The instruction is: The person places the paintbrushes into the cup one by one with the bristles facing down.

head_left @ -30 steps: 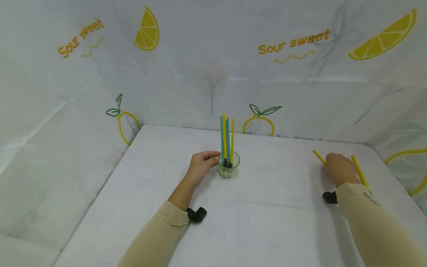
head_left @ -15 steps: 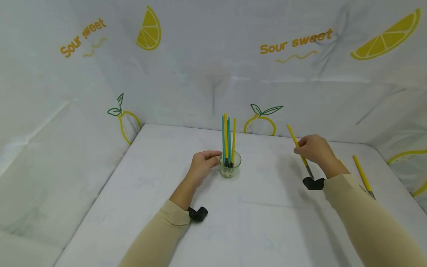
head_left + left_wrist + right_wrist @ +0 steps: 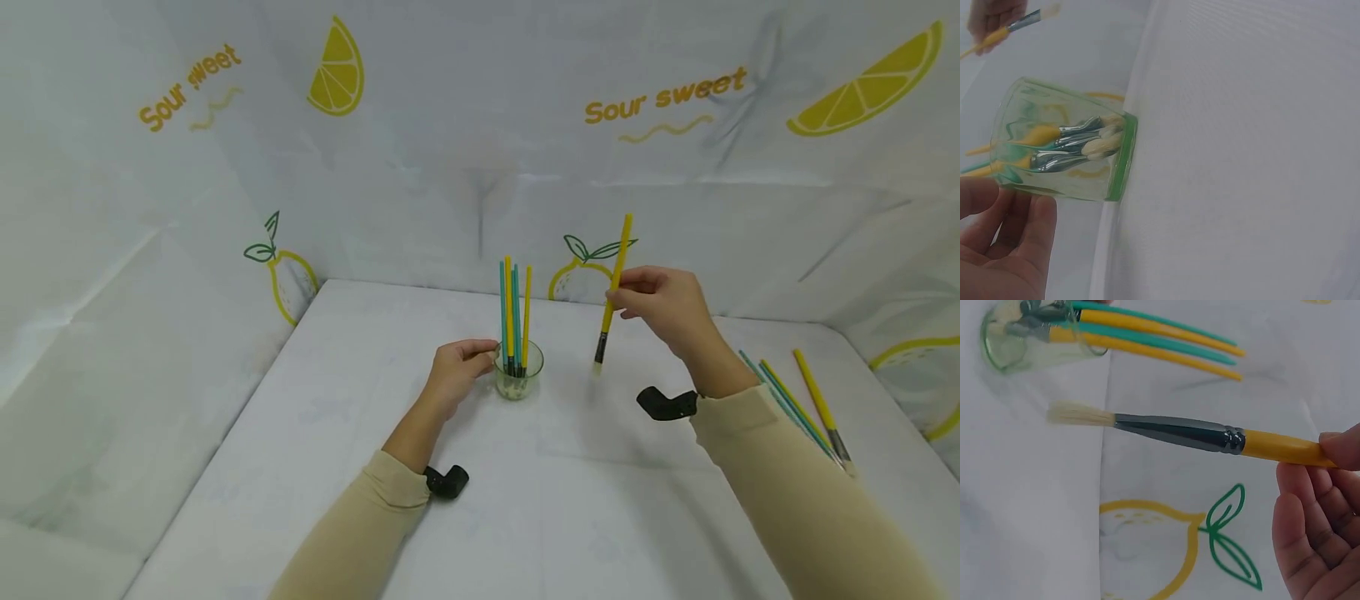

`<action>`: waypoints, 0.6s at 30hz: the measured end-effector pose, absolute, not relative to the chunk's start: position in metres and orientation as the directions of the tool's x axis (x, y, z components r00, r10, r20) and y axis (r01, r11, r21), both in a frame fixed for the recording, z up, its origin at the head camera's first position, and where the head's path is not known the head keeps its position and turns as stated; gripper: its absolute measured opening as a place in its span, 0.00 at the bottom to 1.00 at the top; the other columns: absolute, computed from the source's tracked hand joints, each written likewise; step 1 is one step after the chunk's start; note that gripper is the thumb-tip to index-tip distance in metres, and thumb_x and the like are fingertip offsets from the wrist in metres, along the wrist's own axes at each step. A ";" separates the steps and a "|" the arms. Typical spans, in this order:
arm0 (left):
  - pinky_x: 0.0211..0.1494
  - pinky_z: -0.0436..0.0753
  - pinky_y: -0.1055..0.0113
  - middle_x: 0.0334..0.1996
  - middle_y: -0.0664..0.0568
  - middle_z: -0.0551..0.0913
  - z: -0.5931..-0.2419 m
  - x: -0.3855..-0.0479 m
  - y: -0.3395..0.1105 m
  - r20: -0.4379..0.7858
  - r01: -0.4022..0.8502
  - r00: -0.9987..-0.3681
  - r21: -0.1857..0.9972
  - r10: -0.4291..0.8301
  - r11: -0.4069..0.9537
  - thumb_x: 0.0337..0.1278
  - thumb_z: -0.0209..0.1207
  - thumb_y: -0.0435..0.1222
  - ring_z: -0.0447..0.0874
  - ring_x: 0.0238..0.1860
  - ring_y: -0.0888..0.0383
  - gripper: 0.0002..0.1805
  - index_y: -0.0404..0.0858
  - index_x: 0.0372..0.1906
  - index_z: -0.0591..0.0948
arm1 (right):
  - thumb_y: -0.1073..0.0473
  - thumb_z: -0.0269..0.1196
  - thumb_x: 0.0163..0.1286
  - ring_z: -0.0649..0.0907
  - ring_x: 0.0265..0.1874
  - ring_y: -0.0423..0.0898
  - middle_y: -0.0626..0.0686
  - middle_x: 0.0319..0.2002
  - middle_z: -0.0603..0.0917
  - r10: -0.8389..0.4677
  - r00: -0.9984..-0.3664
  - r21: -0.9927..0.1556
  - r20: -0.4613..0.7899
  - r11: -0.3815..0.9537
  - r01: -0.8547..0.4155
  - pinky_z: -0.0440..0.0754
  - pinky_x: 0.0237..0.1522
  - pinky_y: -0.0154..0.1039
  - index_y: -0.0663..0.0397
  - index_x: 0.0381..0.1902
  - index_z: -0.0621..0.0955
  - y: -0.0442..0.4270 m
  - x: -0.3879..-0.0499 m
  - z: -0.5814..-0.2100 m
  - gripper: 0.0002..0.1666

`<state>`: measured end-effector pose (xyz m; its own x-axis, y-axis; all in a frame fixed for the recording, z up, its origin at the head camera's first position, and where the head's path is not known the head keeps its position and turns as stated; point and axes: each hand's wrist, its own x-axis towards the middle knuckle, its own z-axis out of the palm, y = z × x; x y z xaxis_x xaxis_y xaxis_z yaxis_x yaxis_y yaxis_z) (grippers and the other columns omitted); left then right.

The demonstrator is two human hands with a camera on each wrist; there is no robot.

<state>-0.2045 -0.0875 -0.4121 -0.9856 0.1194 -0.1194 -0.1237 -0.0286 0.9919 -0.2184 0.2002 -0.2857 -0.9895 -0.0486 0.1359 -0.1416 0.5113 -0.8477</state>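
A clear greenish glass (image 3: 514, 388) stands on the table, with several yellow and teal paintbrushes (image 3: 527, 312) upright in it, bristles down. My left hand (image 3: 452, 379) pinches its rim from the left side; the left wrist view shows thumb and fingers (image 3: 1041, 219) at the lip. Right of the glass, my right hand (image 3: 667, 312) holds a yellow paintbrush (image 3: 617, 271) by its handle above the table. That brush is nearly upright with its pale bristles (image 3: 1082, 415) downward. Thumb and fingers grip the yellow handle in the right wrist view.
On the table's right side lie more paintbrushes: a thick yellow one (image 3: 816, 392) and several thinner teal and yellow ones (image 3: 787, 398), partly hidden by the right sleeve. A white lemon-printed sheet (image 3: 480, 108) hangs behind and beside the white table (image 3: 592, 517).
My right hand has lifted the yellow paintbrush from the right side and carried it left toward the glass, turning it more upright. My left hand has stayed at the glass.
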 end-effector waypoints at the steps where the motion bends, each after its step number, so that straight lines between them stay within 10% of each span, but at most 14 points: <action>1: 0.57 0.83 0.64 0.51 0.44 0.84 -0.412 -0.204 -0.088 -0.117 -0.121 -0.986 0.992 0.121 -0.029 0.66 0.59 0.33 0.84 0.53 0.51 0.13 0.34 0.52 0.84 | 0.53 0.68 0.66 0.86 0.33 0.38 0.43 0.36 0.88 -0.048 -0.987 -0.857 0.151 0.491 -0.155 0.87 0.36 0.33 0.62 0.50 0.82 0.195 -0.217 -0.284 0.21; 18: 0.58 0.82 0.64 0.52 0.45 0.84 -0.412 -0.204 -0.086 -0.105 -0.108 -0.987 0.994 0.119 -0.015 0.66 0.59 0.34 0.84 0.52 0.51 0.13 0.34 0.52 0.84 | 0.54 0.70 0.64 0.86 0.36 0.45 0.57 0.41 0.87 -0.106 -0.971 -0.851 0.216 0.468 -0.240 0.86 0.36 0.34 0.60 0.46 0.83 0.124 -0.230 -0.312 0.18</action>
